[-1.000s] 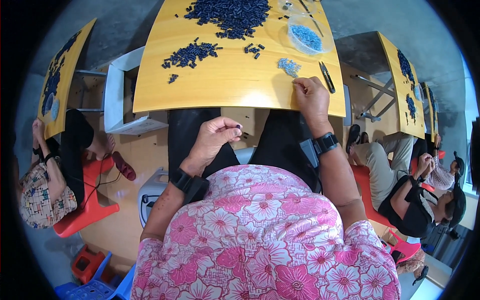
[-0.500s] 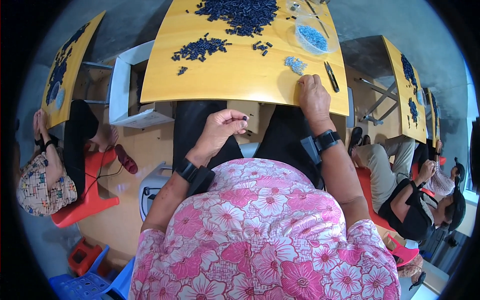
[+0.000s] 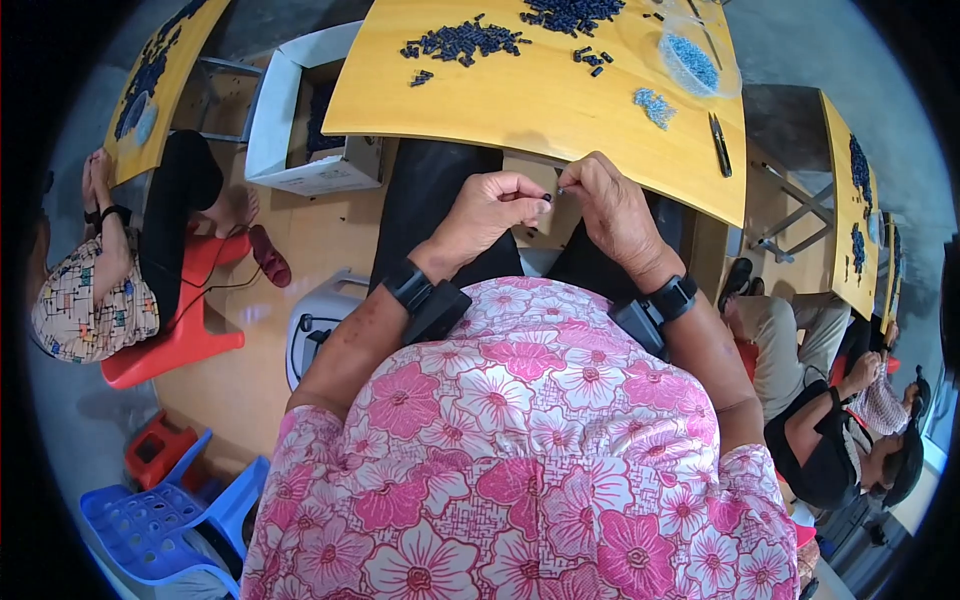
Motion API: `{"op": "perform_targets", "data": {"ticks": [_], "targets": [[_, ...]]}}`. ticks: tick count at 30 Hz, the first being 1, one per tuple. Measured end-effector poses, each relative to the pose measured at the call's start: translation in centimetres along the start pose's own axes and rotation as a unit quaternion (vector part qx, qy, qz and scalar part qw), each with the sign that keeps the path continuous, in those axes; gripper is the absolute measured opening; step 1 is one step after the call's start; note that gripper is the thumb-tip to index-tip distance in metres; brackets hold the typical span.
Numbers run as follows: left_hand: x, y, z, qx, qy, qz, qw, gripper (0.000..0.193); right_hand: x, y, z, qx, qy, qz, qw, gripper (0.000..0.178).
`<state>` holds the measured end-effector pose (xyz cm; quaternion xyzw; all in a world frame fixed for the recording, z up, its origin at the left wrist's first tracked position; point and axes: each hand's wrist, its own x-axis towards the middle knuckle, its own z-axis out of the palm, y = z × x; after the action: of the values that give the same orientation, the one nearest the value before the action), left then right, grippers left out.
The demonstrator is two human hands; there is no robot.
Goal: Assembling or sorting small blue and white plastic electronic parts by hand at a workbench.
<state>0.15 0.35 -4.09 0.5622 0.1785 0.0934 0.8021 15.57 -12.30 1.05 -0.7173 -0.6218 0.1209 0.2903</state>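
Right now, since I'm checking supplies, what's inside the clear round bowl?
The bowl holds small blue pieces; a thin rod reaches over its rim. Anything beneath their top layer is covered.

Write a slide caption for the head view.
Left hand pinching a small dark piece, right hand close by, before a yellow table with dark tubes, pale-blue bits and snips.

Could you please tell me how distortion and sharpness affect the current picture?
Head view: fisheye distortion bows the near edge of the yellow table, with black corners; head view: the dark piece at the left hand is too small for detail.
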Motion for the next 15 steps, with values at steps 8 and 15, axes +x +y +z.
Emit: {"op": "perform_targets", "data": {"ticks": [8,15], "targets": [[0.14,-0.72,-0.21,0.011,0.001,-0.003,1.000,0.012,0.58,-0.61,0.17,-0.009,-0.040,-0.028,0.999,0.013],[0.12,-0.16,-0.22,-0.016,0.003,-0.013,1.000,0.012,0.97,-0.65,0.00,-0.046,-0.060,-0.043,0.996,0.016]]}}
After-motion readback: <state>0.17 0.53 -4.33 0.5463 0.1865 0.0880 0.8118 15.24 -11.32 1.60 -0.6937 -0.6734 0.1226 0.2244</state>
